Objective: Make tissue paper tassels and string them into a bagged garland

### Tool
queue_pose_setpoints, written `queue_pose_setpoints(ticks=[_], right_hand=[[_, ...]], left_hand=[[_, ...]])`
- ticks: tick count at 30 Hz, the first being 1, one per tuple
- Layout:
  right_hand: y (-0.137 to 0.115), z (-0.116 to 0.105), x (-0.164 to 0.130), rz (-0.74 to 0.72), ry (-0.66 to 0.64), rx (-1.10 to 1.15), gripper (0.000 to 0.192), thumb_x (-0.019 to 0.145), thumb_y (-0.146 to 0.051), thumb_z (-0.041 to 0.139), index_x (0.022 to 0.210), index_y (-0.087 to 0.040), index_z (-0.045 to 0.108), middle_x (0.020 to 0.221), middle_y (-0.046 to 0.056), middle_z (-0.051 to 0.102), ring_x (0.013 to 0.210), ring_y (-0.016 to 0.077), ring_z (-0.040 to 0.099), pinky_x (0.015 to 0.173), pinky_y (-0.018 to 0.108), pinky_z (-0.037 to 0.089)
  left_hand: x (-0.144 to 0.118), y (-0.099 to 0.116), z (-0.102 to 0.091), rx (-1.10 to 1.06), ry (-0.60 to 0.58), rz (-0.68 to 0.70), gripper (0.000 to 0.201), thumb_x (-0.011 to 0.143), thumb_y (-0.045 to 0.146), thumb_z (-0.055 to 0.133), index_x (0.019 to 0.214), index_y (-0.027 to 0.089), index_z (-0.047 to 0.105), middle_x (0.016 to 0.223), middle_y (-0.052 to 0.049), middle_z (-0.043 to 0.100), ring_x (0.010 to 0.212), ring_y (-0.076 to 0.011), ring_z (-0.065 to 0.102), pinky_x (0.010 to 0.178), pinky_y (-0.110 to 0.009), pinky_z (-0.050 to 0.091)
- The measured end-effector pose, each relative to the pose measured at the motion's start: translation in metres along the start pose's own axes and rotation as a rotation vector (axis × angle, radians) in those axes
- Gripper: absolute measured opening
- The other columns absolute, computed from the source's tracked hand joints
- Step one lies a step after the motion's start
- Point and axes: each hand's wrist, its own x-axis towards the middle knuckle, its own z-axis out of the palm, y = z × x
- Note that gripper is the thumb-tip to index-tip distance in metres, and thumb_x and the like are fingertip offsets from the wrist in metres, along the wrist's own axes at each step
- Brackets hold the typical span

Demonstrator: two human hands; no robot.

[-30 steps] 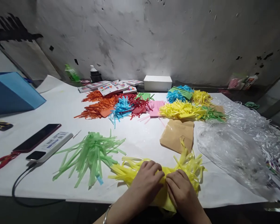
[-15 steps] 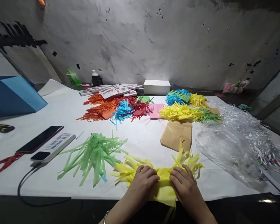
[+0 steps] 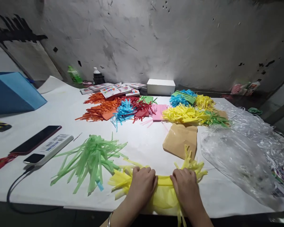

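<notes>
- Phone [image 3: 35, 139] and white power strip [image 3: 49, 148] lie at 9 o'clock on the counter [image 3: 144, 142].
- Green fringed paper [image 3: 92, 157] lies just left of the hands.
- Left hand [image 3: 142, 183]: fingers curled, clamped on the yellow fringed paper [image 3: 164, 189] at the counter's near edge, 6 o'clock.
- Right hand [image 3: 186, 186]: fingers pressed on the same paper, hands slightly apart.
- Brown paper piece [image 3: 181, 140] lies at 1 o'clock.
- Clear plastic [image 3: 236, 154] lies at 3 o'clock.
</notes>
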Motion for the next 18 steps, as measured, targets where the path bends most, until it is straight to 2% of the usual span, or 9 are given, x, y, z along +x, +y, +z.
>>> queue_pose_setpoints(ticks=[3, 6, 9, 12, 15, 18], right_hand=[[-0.001, -0.006, 0.000, -0.089, 0.037, 0.096, 0.027, 0.104, -0.022, 0.038, 0.096, -0.021, 0.063, 0.087, 0.006, 0.065, 0.088, 0.0238, 0.057, 0.092, 0.045, 0.032], [-0.005, -0.008, -0.001, -0.255, 0.041, 0.178, 0.033, 0.105, -0.022, 0.035, 0.088, -0.021, 0.064, 0.080, 0.003, 0.064, 0.081, 0.0203, 0.055, 0.091, 0.042, 0.031], [-0.005, -0.004, -0.004, -0.306, 0.017, 0.146, 0.042, 0.105, -0.013, 0.029, 0.078, -0.019, 0.060, 0.068, 0.001, 0.058, 0.069, 0.0174, 0.049, 0.085, 0.037, 0.032], [-0.001, 0.000, -0.009, -0.285, -0.004, 0.157, 0.038, 0.103, -0.010, 0.033, 0.075, -0.019, 0.058, 0.068, 0.002, 0.056, 0.068, 0.0171, 0.048, 0.086, 0.037, 0.033], [0.002, 0.001, -0.014, -0.252, -0.006, 0.183, 0.033, 0.101, -0.012, 0.037, 0.078, -0.020, 0.059, 0.071, 0.002, 0.057, 0.071, 0.0181, 0.049, 0.087, 0.038, 0.033], [0.001, 0.001, -0.016, -0.241, -0.012, 0.191, 0.033, 0.100, -0.011, 0.037, 0.077, -0.020, 0.059, 0.072, 0.003, 0.058, 0.072, 0.0189, 0.050, 0.087, 0.039, 0.034]], left_hand=[[0.001, 0.001, 0.002, -0.001, -0.020, -0.014, 0.023, 0.095, 0.019, 0.050, 0.077, 0.018, 0.064, 0.081, -0.005, 0.072, 0.081, -0.0242, 0.065, 0.084, -0.044, 0.034], [0.000, 0.000, 0.001, -0.021, -0.080, -0.017, 0.020, 0.095, 0.020, 0.051, 0.079, 0.018, 0.064, 0.083, -0.005, 0.072, 0.084, -0.0243, 0.066, 0.086, -0.044, 0.035], [-0.003, -0.010, -0.006, -0.074, -0.181, 0.001, 0.007, 0.089, 0.016, 0.057, 0.086, 0.019, 0.063, 0.089, -0.004, 0.073, 0.086, -0.0241, 0.067, 0.086, -0.042, 0.038], [-0.012, -0.040, -0.022, -0.076, -0.244, -0.039, 0.031, 0.076, 0.000, 0.053, 0.096, 0.021, 0.063, 0.099, -0.004, 0.074, 0.092, -0.0245, 0.068, 0.087, -0.042, 0.039], [-0.026, -0.080, -0.039, 0.004, -0.186, -0.153, 0.042, 0.074, -0.001, 0.047, 0.105, 0.022, 0.064, 0.108, -0.006, 0.073, 0.102, -0.0289, 0.068, 0.091, -0.048, 0.039], [-0.037, -0.105, -0.049, 0.021, 0.014, -0.134, 0.042, 0.080, 0.011, 0.051, 0.118, 0.025, 0.063, 0.122, -0.010, 0.068, 0.114, -0.0332, 0.062, 0.096, -0.051, 0.041]])
